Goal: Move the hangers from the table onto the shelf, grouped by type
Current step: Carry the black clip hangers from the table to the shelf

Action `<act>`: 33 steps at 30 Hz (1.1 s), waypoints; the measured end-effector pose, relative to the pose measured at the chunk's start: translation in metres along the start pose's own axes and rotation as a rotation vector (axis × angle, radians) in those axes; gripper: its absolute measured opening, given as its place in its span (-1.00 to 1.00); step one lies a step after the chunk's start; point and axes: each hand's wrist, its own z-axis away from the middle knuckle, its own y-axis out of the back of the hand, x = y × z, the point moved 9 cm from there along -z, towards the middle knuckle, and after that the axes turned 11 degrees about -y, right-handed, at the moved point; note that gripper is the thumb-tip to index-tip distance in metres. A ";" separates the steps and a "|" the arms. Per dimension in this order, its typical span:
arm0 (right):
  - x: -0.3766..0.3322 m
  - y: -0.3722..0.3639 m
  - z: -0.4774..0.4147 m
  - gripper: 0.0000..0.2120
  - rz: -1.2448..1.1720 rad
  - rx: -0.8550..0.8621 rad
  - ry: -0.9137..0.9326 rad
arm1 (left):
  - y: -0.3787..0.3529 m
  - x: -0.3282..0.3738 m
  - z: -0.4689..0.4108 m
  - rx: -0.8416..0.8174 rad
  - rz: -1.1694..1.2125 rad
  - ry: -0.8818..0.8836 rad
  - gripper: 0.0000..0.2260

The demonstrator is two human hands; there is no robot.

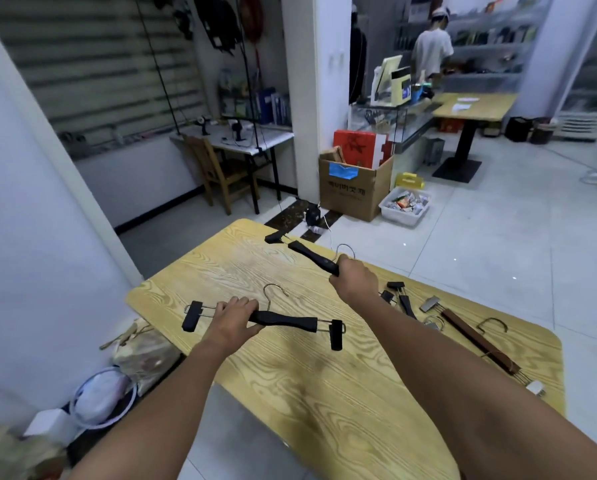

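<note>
Both hands grip hangers. Left hand (pixel 236 315) closes over the bar of a black clip hanger (pixel 283 320), fingers on top and thumb on the near side, left of the hanger's centre. Its metal hook (pixel 276 289) points away from the person, and one black clip sits at each end of the bar. Right hand (pixel 354 280) wraps around one end of a second black clip hanger (pixel 311 254), whose bar runs diagonally away toward the far edge of the table (pixel 290 375). The far clip of this hanger lies at or past that edge. Whether either hanger is raised off the surface cannot be determined.

Both gripped hangers are over the light wood-grain table top, the first near the left edge, the second near the far corner.

A third black clip hanger (pixel 399 296) lies on the table just beside the right wrist, partly hidden by the forearm. A brown wooden clip hanger (pixel 477 341) lies further right, running diagonally toward the near right corner.

On the floor beyond the table stand a cardboard box (pixel 354 188) and a white bin (pixel 406 206).
</note>
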 end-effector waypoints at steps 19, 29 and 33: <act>-0.147 0.015 0.102 -0.88 -0.055 -0.009 0.279 | 0.082 -0.068 0.148 0.107 -0.057 0.256 -0.78; -0.240 0.012 0.148 -0.79 -0.099 -0.090 0.518 | 0.115 -0.102 0.244 0.140 -0.079 0.529 -0.78; -0.269 -0.002 0.177 -0.76 -0.110 -0.152 0.618 | 0.117 -0.103 0.295 0.121 -0.115 0.670 -0.79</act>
